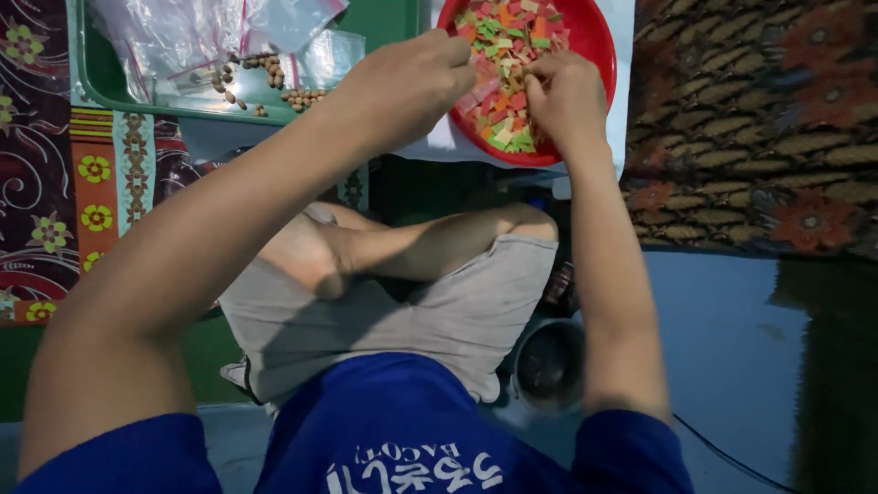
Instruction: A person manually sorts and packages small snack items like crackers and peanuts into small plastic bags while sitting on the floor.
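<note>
A red round bowl [593, 37] holds many small coloured pieces [505, 37], red, green, yellow and orange. My left hand [407, 78] hovers at the bowl's left rim with its fingers curled; what it pinches is hidden. My right hand [565, 91] rests inside the bowl on the pieces, fingers bent down among them. Whether either hand holds a piece cannot be made out. I sit cross-legged on the floor, and my bare foot [306, 256] and knee [521, 224] lie below the bowl.
A green tray [101, 87] at the upper left carries clear plastic bags [183, 37] and several brown beads [274, 69]. A white cloth [622, 91] lies under the bowl. Patterned rugs lie left and right. A dark metal pot [549, 366] stands by my right side.
</note>
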